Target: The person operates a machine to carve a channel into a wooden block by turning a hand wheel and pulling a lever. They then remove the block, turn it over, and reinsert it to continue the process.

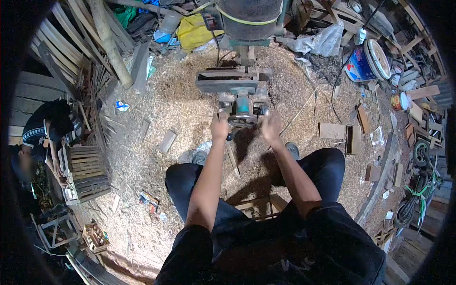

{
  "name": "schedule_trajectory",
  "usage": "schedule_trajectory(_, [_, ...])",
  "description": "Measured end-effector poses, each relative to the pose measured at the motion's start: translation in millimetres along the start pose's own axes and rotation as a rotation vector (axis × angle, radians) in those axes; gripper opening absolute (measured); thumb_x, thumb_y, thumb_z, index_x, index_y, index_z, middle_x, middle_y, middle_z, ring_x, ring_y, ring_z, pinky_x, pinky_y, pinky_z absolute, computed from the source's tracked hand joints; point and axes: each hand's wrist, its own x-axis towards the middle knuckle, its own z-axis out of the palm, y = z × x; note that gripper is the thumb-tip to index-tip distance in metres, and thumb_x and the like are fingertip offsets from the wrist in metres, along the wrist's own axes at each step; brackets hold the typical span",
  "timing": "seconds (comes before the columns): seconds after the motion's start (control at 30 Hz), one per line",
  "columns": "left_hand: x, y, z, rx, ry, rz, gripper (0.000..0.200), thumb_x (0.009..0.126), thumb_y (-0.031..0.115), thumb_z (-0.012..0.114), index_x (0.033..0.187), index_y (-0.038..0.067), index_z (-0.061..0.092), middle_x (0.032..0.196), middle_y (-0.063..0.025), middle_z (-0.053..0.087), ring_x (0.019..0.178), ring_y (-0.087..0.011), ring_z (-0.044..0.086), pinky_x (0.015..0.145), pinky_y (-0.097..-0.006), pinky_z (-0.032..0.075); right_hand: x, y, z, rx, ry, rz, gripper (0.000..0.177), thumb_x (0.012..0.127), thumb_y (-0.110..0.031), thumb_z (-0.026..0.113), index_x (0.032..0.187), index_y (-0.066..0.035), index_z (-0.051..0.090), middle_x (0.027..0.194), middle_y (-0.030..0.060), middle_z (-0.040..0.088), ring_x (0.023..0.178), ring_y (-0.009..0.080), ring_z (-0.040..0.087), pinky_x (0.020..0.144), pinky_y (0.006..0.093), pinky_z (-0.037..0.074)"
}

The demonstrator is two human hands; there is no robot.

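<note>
Currently sitting over pale brown wood shavings (175,109), reaching with both bare hands toward a teal-painted metal machine (242,103) at upper centre of the frame, behind its dark round metal handwheel (242,120). Resting left hand (220,127) just left of the wheel, near a small black round knob (229,137); cannot tell whether with fingers clenched or loose. Holding right hand (271,128) just right of the wheel, blurred by motion, with fingers extended and released.
</note>
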Motion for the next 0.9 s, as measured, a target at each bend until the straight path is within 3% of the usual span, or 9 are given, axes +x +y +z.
schedule_trajectory(0.17, [-0.7, -11.7, 5.6, 0.074, 0.026, 0.08, 0.054, 0.096, 0.043, 0.039, 0.111, -0.005, 0.058, 0.107, -0.0304, 0.062, 0.105, -0.0453, 0.056, 0.092, -0.0475, 0.042, -33.1, -97.9, -18.5, 0.266, 0.194, -0.658, 0.069, 0.102, -0.045, 0.027, 0.147, 0.007, 0.02, 0.147, 0.0314, 0.031, 0.14, 0.0429, 0.026, 0.117, 0.0495, 0.017])
schedule_trajectory(0.33, [-9.8, 7.0, -9.6, -0.013, 0.003, 0.057, 0.061, 0.097, 0.05, 0.041, 0.111, -0.006, 0.059, 0.109, -0.0308, 0.062, 0.108, -0.042, 0.058, 0.093, -0.0448, 0.043, -63.6, 107.8, 76.4, -0.169, -0.245, -0.197, 0.056, 0.096, -0.037, 0.045, 0.134, 0.004, 0.039, 0.131, 0.0306, 0.047, 0.122, 0.0442, 0.044, 0.103, 0.0486, 0.034])
schedule_trajectory(0.4, [6.1, -9.0, -3.4, -0.08, 0.095, 0.142, 0.058, 0.097, 0.048, 0.043, 0.11, -0.006, 0.059, 0.111, -0.0309, 0.061, 0.109, -0.0416, 0.057, 0.093, -0.0452, 0.042, -46.9, 123.9, 78.8, -0.328, -0.292, -0.035, 0.052, 0.092, -0.035, 0.052, 0.126, 0.004, 0.048, 0.122, 0.0315, 0.053, 0.113, 0.0453, 0.052, 0.096, 0.0488, 0.042])
schedule_trajectory(0.47, [30.9, -27.4, 5.0, -0.134, 0.089, 0.082, 0.055, 0.097, 0.042, 0.044, 0.112, -0.008, 0.058, 0.112, -0.0317, 0.06, 0.111, -0.0434, 0.055, 0.097, -0.0447, 0.04, 5.2, 99.8, 55.1, -0.232, 0.003, -0.071, 0.047, 0.089, -0.033, 0.059, 0.119, 0.003, 0.058, 0.114, 0.0324, 0.06, 0.104, 0.0464, 0.06, 0.089, 0.049, 0.049])
schedule_trajectory(0.5, [25.0, -2.0, -1.7, -0.083, 0.083, 0.092, 0.054, 0.097, 0.042, 0.044, 0.112, -0.009, 0.058, 0.112, -0.0321, 0.06, 0.111, -0.0442, 0.055, 0.098, -0.0445, 0.04, 20.7, 62.6, 36.7, 0.093, 0.49, -0.273, 0.04, 0.093, -0.03, 0.053, 0.105, 0.007, 0.062, 0.092, 0.0277, 0.066, 0.092, 0.0412, 0.063, 0.082, 0.0471, 0.048])
schedule_trajectory(0.53, [26.0, 16.5, -5.9, -0.031, 0.077, 0.107, 0.054, 0.096, 0.041, 0.045, 0.112, -0.009, 0.058, 0.111, -0.0326, 0.06, 0.111, -0.0451, 0.055, 0.098, -0.0442, 0.04, 52.2, 40.1, 19.7, 0.32, 0.313, -0.07, 0.045, 0.093, -0.032, 0.055, 0.11, 0.009, 0.061, 0.09, 0.0272, 0.067, 0.092, 0.04, 0.065, 0.083, 0.0447, 0.049])
schedule_trajectory(0.67, [68.4, 32.9, -6.4, -0.112, 0.31, 0.242, 0.067, 0.096, 0.045, 0.047, 0.135, -0.01, 0.04, 0.134, -0.0322, 0.047, 0.125, -0.0411, 0.046, 0.106, -0.04, 0.034, 86.4, -93.9, -37.1, 0.41, 0.305, -0.156, 0.057, 0.085, -0.045, 0.062, 0.107, 0.007, 0.062, 0.098, 0.0285, 0.067, 0.098, 0.0439, 0.063, 0.087, 0.0454, 0.049])
schedule_trajectory(0.77, [126.5, 27.2, -9.3, -0.33, 0.299, 0.058, 0.075, 0.096, 0.045, 0.049, 0.144, -0.008, 0.028, 0.144, -0.0282, 0.038, 0.132, -0.037, 0.04, 0.11, -0.0373, 0.029, 113.5, -105.6, -30.5, 0.146, 0.13, 0.06, 0.06, 0.08, -0.049, 0.065, 0.106, 0.005, 0.067, 0.103, 0.0263, 0.068, 0.1, 0.0392, 0.065, 0.089, 0.0422, 0.048])
schedule_trajectory(0.9, [133.3, 32.6, -12.5, -0.342, 0.259, 0.082, 0.075, 0.096, 0.043, 0.047, 0.147, -0.008, 0.024, 0.147, -0.0242, 0.039, 0.136, -0.0332, 0.037, 0.113, -0.0352, 0.025, 125.1, -91.6, -43.4, 0.179, 0.004, -0.064, 0.061, 0.077, -0.051, 0.067, 0.102, 0.004, 0.068, 0.101, 0.0303, 0.066, 0.101, 0.0423, 0.064, 0.09, 0.0456, 0.049])
